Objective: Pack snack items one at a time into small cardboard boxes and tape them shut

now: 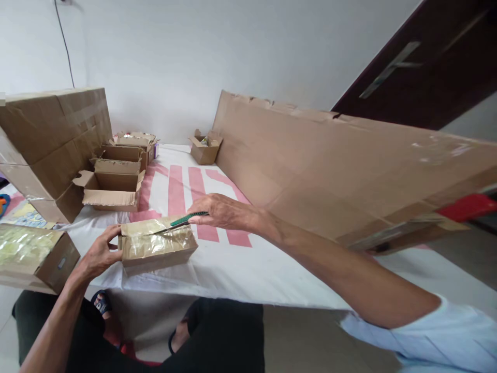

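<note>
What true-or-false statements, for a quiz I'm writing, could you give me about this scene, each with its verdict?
1. The right hand holds a green-handled cutter. True.
2. The left hand is on the far right end of the taped box. False: it is at the box's left end.
3. Open boxes stand farther back on the cloth than the taped box. True.
4. The large cardboard panel on the right lies flat. False: it stands upright.
5. The taped box's top flaps stand wide open. False: the top lies flat, with the cutter's blade at it.
</note>
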The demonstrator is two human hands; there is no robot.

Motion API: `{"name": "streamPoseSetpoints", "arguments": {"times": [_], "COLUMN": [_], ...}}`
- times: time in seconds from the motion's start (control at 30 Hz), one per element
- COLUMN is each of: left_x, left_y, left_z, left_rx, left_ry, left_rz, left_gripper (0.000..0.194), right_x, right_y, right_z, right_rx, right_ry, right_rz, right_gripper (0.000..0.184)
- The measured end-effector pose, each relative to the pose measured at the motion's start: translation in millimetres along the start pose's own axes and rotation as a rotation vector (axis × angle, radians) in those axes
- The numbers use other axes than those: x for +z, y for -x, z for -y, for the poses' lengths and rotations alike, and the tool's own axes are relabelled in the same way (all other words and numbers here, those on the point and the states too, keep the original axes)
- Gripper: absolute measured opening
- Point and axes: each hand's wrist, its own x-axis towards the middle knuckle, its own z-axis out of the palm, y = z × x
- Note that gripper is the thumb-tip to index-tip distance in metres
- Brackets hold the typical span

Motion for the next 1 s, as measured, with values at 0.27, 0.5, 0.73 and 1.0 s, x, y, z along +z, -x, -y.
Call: {"name": "streamPoseSetpoints", "arguments": {"times": [0.27, 0.5, 0.73, 1.0], "left_x": [3.4, -1.8, -3.1, -3.7], "left_y": [-2.5, -3.9, -9.5, -11.4], "left_z": [-8.9, -9.1, -3.6, 3.8], "left_rx": [0.006, 0.006, -0.007, 0.053], "left_ry": [-0.015, -0.025, 0.008, -0.070], "left_rz": [0.028, 0.037, 0.042, 0.001], "left_gripper": [0.047, 0.048, 0.052, 0.069], "right_x": [9.6, 0.1, -23.0, 162.7], "right_y": [-0.6, 28.0, 96.4, 163.3], "right_z": [-4.6, -24.9, -54.1, -92.8], "right_rx": [-0.025, 0.053, 0.275, 0.614], "right_ry": [0.093, 0.152, 0.033, 0.118], "right_rz": [0.028, -0.009, -0.259, -0.602], "right_gripper": [0.027, 0.025, 0.030, 0.033]}}
